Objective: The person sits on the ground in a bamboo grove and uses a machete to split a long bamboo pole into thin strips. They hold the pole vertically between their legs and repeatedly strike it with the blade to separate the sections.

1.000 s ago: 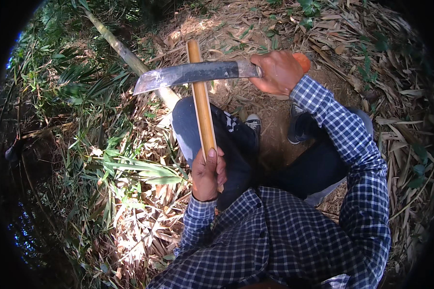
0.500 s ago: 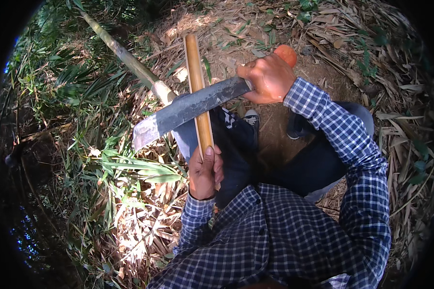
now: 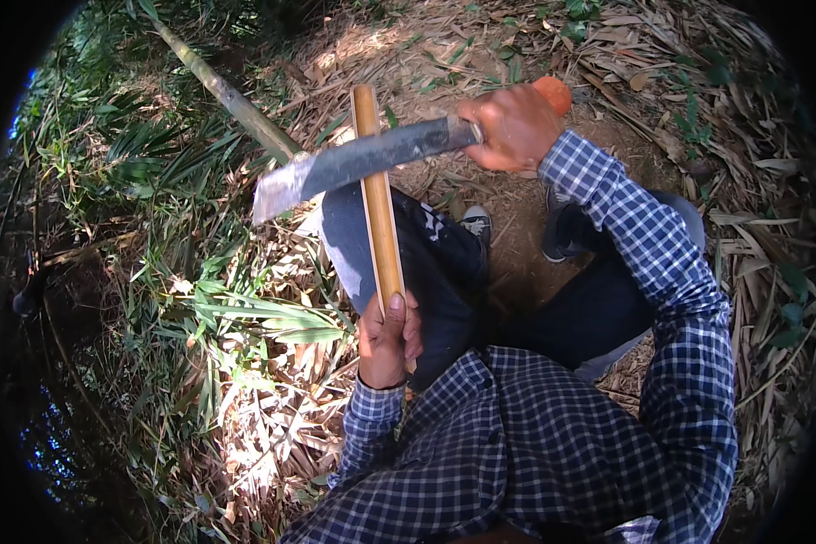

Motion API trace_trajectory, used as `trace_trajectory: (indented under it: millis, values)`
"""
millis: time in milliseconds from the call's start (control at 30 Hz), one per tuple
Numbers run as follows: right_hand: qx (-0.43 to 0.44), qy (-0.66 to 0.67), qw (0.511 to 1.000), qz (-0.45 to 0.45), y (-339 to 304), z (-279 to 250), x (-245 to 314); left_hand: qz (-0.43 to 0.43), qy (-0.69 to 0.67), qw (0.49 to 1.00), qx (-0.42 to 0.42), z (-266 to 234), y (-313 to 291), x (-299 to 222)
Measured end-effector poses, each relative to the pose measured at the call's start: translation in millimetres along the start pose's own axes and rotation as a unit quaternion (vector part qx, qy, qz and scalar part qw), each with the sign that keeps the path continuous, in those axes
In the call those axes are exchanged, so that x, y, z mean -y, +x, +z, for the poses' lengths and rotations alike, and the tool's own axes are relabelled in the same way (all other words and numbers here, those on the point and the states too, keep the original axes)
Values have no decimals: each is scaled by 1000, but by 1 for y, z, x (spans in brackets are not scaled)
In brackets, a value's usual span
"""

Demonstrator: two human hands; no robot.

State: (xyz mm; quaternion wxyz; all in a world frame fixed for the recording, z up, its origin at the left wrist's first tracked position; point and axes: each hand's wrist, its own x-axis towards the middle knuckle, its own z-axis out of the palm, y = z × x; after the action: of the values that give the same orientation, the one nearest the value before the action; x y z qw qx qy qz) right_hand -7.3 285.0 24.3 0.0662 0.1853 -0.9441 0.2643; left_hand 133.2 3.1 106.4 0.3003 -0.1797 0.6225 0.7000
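My left hand [image 3: 389, 343] is closed round the lower end of a split bamboo piece [image 3: 383, 238], thumb on its hollow side. The strip stands lengthwise in front of me, its yellowish inner channel facing up, over my left knee. In my right hand [image 3: 513, 127] is a machete [image 3: 372, 156], gripped by its handle, whose orange end [image 3: 553, 94] sticks out past the fist. The broad dark blade lies crosswise over the upper part of the bamboo, its paler tip pointing left and slightly blurred. Whether the blade touches the bamboo I cannot tell.
A long bamboo pole [image 3: 222, 91] slants from the upper left toward my left knee [image 3: 344, 222]. Green leaves and grass [image 3: 154, 163] crowd the left side. Dry bamboo leaves [image 3: 286, 417] litter the ground. My shoe [image 3: 477, 225] rests on bare soil ahead.
The machete and my right hand have moved up and slightly right, farther toward the bamboo's far end. My left hand and the bamboo have shifted slightly nearer to me.
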Motion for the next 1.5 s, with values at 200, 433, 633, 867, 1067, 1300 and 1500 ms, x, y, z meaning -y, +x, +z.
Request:
trace_trajectory:
  millis: [200,433,633,867,1067,1300,1500]
  values:
    - [-7,37,999,25,-3,-16,15,8,17,1000,4,1,-3,0]
    - [29,24,998,59,1,-10,4,10,15,1000,2,1,-2,-2]
    - [-48,20,997,-57,-3,-2,4,9,19,1000,18,2,-3,0]
    - [-51,48,998,-2,-4,-11,10,23,29,999,32,-5,-6,6]
    - [-13,-43,997,67,7,-13,-20,12,22,999,21,-10,-3,7]
    - [-54,59,989,127,0,-26,3,50,-36,998,17,-13,30,-3]
    - [37,108,994,2,-14,1,40,99,-45,994,21,12,63,-38]
